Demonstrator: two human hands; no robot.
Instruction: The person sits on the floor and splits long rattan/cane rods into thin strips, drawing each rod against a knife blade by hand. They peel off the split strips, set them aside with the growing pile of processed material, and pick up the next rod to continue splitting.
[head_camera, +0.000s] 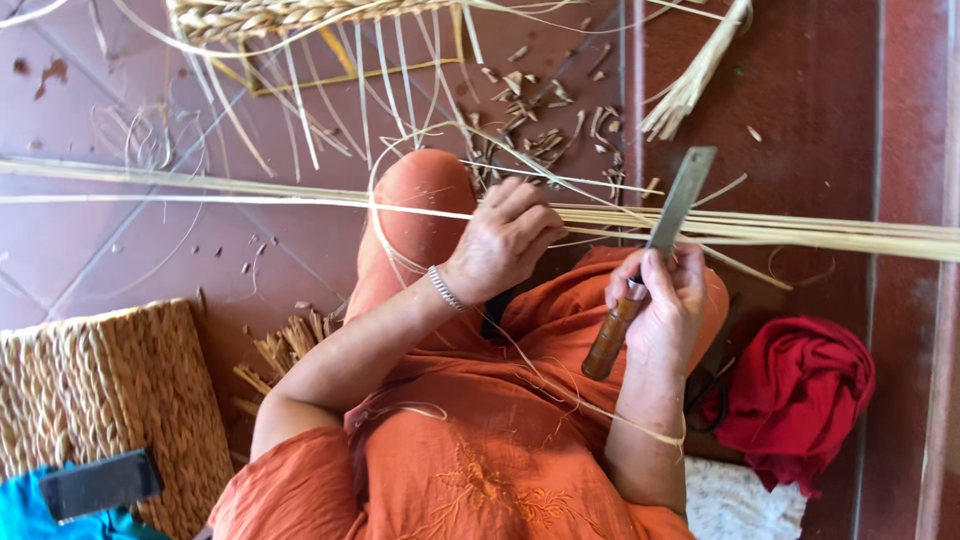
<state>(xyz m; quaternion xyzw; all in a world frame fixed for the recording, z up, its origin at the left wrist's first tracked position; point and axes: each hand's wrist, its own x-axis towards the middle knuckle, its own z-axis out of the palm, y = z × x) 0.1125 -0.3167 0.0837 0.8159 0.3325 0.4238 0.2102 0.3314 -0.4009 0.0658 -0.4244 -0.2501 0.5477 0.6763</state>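
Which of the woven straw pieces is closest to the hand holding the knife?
The unfinished braided piece at the top edge, with loose strands fanning down from it, lies nearer the right hand gripping the knife. The finished woven basket sits farther off, bottom left.

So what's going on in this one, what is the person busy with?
A person in orange clothes sits on a tiled floor, working long pale cane strips that run across the lap. The left hand pinches the strips, while the right hand grips a knife by its wooden handle, flat blade pointing up against them. Shavings lie on the floor ahead, a woven basket at the left and a red cloth at the right.
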